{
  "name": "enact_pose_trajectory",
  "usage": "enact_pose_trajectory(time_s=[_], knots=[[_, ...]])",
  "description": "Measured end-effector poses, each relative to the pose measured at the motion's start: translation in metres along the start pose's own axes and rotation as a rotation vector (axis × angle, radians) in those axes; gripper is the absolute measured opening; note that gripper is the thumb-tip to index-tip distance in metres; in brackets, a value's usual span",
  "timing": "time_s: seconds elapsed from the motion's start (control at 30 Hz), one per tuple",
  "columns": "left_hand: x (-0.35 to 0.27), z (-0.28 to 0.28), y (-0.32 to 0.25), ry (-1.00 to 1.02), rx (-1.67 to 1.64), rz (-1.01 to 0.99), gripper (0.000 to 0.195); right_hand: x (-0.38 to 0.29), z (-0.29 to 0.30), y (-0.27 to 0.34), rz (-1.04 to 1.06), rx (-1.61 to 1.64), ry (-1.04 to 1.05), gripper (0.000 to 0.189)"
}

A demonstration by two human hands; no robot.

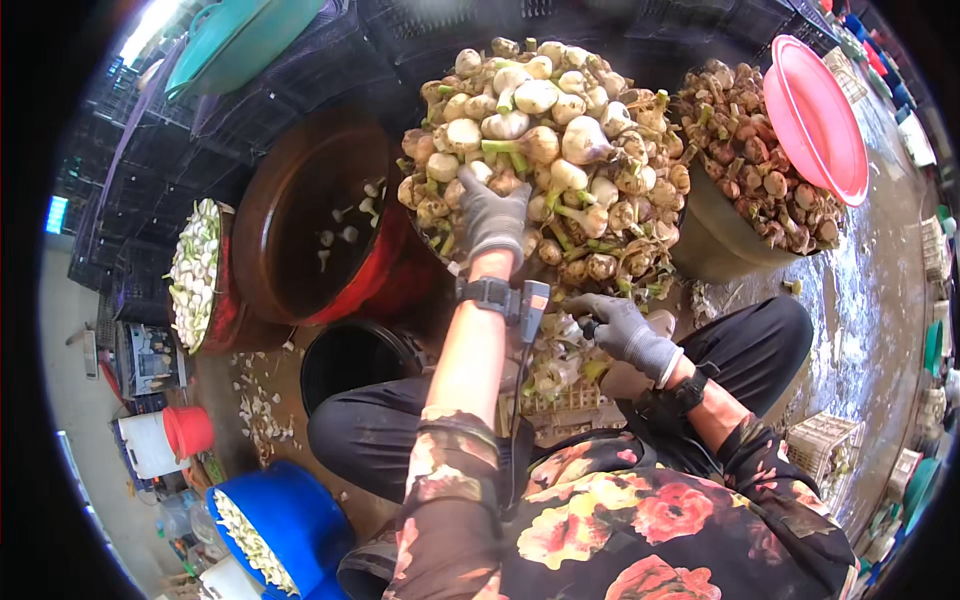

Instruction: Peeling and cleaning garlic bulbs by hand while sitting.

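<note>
A large heap of garlic bulbs (585,142) with short cut stems, many soiled, rises in front of me. My left hand (495,214), in a grey glove, reaches onto the heap's near left side, thumb and fingers around a brownish bulb (505,182). Whether it grips that bulb is not certain. Lower right, my gloved right hand (626,334) is closed on the dark handle of a small tool (589,328); its working end is hidden. Below the hands, pale garlic peelings (555,356) lie over a beige plastic crate (570,401) between my legs.
A red tub (259,225) with a few bulbs and a black bucket (352,364) stand left. Trimmed garlic fills a blue barrel (300,510) lower left. At right, a pink basin (817,120) leans on a bin (720,225) of browner bulbs. Black crates (225,142) line the back.
</note>
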State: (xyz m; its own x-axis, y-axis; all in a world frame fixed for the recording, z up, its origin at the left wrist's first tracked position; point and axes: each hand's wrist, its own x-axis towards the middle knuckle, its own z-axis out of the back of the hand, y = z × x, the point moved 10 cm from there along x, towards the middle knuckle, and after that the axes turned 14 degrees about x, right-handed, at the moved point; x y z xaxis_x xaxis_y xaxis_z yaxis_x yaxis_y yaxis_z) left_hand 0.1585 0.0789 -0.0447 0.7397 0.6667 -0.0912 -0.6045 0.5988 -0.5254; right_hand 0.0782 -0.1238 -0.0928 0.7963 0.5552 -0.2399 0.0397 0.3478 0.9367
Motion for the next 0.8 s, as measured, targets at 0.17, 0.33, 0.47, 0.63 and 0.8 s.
enact_pose_trajectory(time_s=[0.17,0.33,0.47,0.63,0.8], knots=[[0.017,-0.019,0.019,0.017,-0.334,0.059,0.081,0.000,-0.011,0.001,-0.093,0.249,0.137,0.016],[-0.021,-0.034,0.088,0.091,-0.384,0.057,0.078,0.015,0.005,-0.003,-0.232,0.641,0.013,0.022],[-0.108,-0.010,0.032,0.304,-0.494,-0.246,0.077,0.028,0.012,0.009,-0.129,0.631,-0.058,0.022],[-0.134,0.002,0.036,0.268,-0.371,-0.357,0.071,0.028,-0.012,-0.001,-0.259,0.660,-0.031,0.020],[-0.141,0.010,0.030,0.253,-0.351,-0.412,0.063,0.020,-0.012,0.014,-0.209,0.616,0.019,0.024]])
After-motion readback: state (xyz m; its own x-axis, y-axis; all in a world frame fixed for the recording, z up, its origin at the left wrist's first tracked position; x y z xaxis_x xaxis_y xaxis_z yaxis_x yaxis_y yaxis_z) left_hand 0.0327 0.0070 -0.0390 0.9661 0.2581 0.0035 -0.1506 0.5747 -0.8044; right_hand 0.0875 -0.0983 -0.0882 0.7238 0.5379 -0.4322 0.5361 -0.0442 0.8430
